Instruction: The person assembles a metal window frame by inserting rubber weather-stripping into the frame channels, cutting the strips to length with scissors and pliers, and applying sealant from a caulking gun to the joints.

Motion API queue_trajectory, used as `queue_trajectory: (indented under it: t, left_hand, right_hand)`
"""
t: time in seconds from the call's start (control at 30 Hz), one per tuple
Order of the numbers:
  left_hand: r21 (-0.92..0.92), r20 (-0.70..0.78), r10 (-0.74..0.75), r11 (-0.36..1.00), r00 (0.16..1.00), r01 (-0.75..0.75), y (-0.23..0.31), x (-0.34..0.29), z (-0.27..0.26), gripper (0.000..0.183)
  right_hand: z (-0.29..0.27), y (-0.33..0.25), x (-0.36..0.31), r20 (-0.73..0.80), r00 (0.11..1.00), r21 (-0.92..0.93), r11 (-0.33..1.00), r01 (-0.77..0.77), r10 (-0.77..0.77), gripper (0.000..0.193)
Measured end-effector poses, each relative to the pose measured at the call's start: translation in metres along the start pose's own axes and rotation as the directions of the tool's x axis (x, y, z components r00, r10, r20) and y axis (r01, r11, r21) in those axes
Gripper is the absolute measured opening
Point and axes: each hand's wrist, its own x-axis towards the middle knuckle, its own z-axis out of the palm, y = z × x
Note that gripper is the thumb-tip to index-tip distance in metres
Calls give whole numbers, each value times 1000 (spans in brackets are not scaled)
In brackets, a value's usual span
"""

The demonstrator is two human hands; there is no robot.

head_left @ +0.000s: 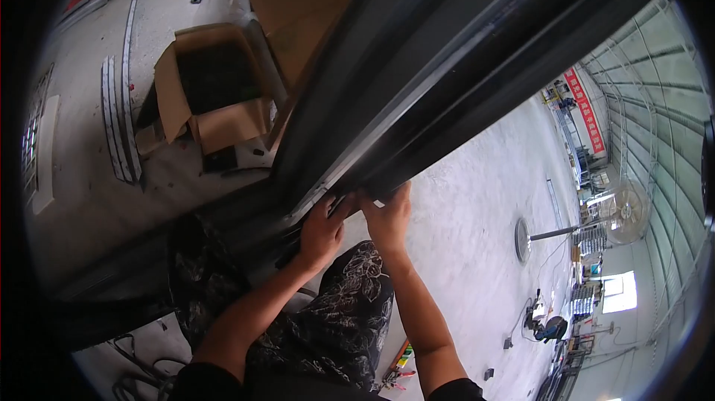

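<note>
A long dark metal profile (447,73) with a pale strip along it slants from the upper right down to my hands. It meets another dark profile (216,226) at a corner near my knees. My left hand (322,236) is at that corner, its fingers bent and pressed against the dark metal. Right beside it, my right hand (389,221) has its fingers curled at the profile's edge, a small white bit showing at them. The fingertips of both hands come close together. What they pinch is hidden by the fingers and the dark metal.
An open cardboard box (231,122) with dark contents stands left of the profile. Pale metal strips (119,118) lie farther left. To the right stands a pedestal fan (622,211). Red-handled pliers (398,379) lie by my right forearm, and a dark hose (141,371) at lower left.
</note>
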Motion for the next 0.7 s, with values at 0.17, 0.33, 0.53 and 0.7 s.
queue_trajectory:
  t: [0.17, 0.33, 0.53, 0.7]
  left_hand:
    - [54, 29, -45, 998, 999, 44, -2, 0, 6, 66]
    - [100, 12, 8, 995, 1000, -10, -8, 2, 8, 68]
    - [74, 46, 7, 997, 999, -11, -10, -5, 0, 62]
    - [90, 23, 25, 996, 999, -27, -8, -4, 3, 65]
  right_hand:
    - [10, 12, 1, -37, 998, 54, 997, 50, -48, 57]
    - [-3, 13, 13, -16, 998, 8, 998, 55, -55, 56]
    - [-70, -78, 66, -232, 929, 184, 925, 334, -289, 47]
    - [-85, -115, 84, -324, 908, -35, 963, 268, -264, 46]
